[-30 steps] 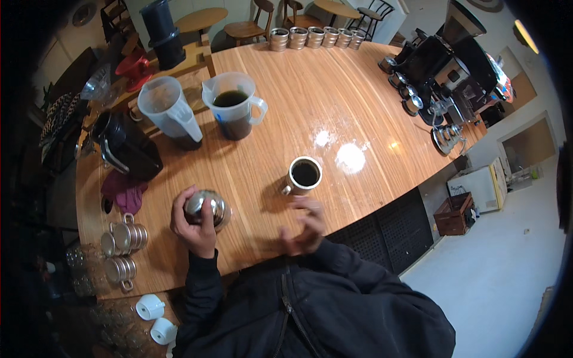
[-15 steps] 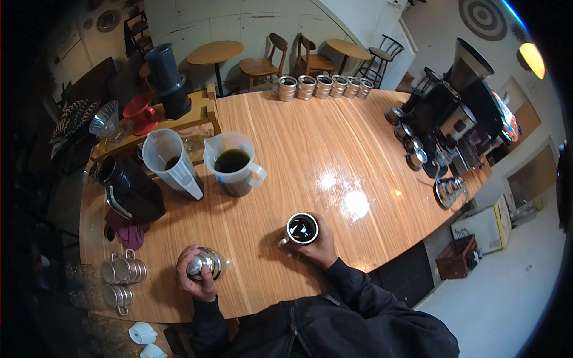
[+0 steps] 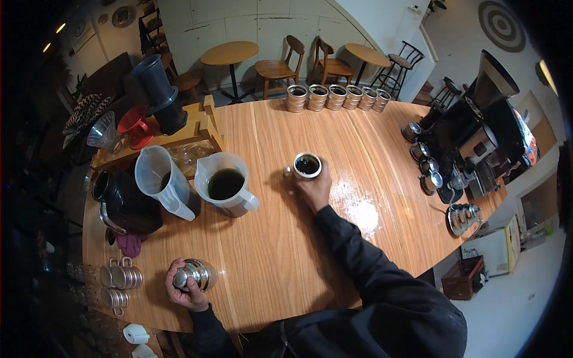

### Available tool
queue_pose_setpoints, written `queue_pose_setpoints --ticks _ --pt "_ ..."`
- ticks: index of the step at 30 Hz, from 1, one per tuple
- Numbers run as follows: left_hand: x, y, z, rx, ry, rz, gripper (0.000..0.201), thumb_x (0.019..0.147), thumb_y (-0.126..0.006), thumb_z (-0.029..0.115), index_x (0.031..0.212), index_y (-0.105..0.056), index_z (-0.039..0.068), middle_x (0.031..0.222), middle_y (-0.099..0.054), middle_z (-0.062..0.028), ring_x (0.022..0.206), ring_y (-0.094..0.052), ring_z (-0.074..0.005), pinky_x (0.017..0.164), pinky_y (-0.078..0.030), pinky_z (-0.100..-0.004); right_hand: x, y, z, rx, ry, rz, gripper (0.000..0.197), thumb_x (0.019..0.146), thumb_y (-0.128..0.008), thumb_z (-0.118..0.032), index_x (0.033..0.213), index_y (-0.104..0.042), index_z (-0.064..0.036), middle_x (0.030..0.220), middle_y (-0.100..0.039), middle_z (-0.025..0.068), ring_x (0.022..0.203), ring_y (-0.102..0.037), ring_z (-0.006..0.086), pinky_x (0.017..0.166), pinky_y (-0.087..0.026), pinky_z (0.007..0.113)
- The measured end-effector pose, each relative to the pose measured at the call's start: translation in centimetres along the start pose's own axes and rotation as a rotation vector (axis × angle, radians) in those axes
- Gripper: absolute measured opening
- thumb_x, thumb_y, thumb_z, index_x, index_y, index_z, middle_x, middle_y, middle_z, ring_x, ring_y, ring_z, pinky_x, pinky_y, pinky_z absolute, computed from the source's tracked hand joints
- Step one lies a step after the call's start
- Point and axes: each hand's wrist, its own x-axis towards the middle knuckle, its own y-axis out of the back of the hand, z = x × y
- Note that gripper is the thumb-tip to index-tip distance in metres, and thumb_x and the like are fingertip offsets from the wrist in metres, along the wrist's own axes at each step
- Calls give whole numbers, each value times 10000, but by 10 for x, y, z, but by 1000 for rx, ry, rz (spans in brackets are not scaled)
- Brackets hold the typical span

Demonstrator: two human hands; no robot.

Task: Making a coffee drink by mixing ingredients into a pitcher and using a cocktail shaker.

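My right hand (image 3: 316,188) is wrapped round a handled mug (image 3: 307,166) of dark liquid, near the middle of the table. The mug is upright, its pale rim showing and its handle to the left. Whether its base touches the wood, I cannot tell. At the near left, my left hand (image 3: 186,286) grips a shiny, rounded metal vessel (image 3: 202,273) with a domed top, thumb and fingers on either side of the dome. Beyond it stands a translucent measuring jug (image 3: 243,203) of dark liquid, beside a taller translucent jug (image 3: 156,173).
Several ribbed metal cups (image 3: 296,99) line the far edge. A black thermal jug (image 3: 134,206), a purple cloth (image 3: 130,244) and stacked metal mugs (image 3: 125,277) stand at left. A wooden stand (image 3: 200,119) bears a red dripper (image 3: 138,127). Black coffee equipment (image 3: 456,125) occupies the right.
My right hand has carried the mug forward, away from my body, with the arm stretched out. My left hand keeps hold of the metal vessel. The whole view has shifted slightly.
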Motion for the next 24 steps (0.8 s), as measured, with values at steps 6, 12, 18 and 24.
queue_pose_setpoints --ticks 6,12,18,24 --pt "-1 -1 -4 -16 -9 7 419 911 -623 241 1239 -534 -3 1090 -598 -158 1056 -570 -284 1012 -434 -478 54 -51 35 -21 29 30 653 658 -815 -91 1228 -504 -12 1151 -629 192 1079 -628 340 905 -511 409" --pt "-1 0 -6 0 -12 34 445 899 -643 268 1233 -535 -5 1060 -617 -171 1030 -594 -311 992 -455 -506 49 -62 39 83 -59 -58 693 689 -811 -79 1299 -492 2 1185 -621 187 1062 -648 327 911 -529 373" --pt "3 -3 -6 -30 0 8 443 894 -643 263 1235 -536 1 1071 -611 -162 1040 -584 -296 1002 -449 -490 58 -91 38 -35 -85 32 560 662 -857 -107 1138 -579 -12 1074 -639 159 897 -664 299 793 -547 387" --pt "0 -3 -10 -67 3 2 459 894 -653 268 1255 -532 11 1087 -610 -151 1060 -569 -290 1014 -433 -486 93 -133 52 -166 22 140 580 664 -891 -177 1128 -596 5 1033 -670 149 882 -685 263 758 -559 364"
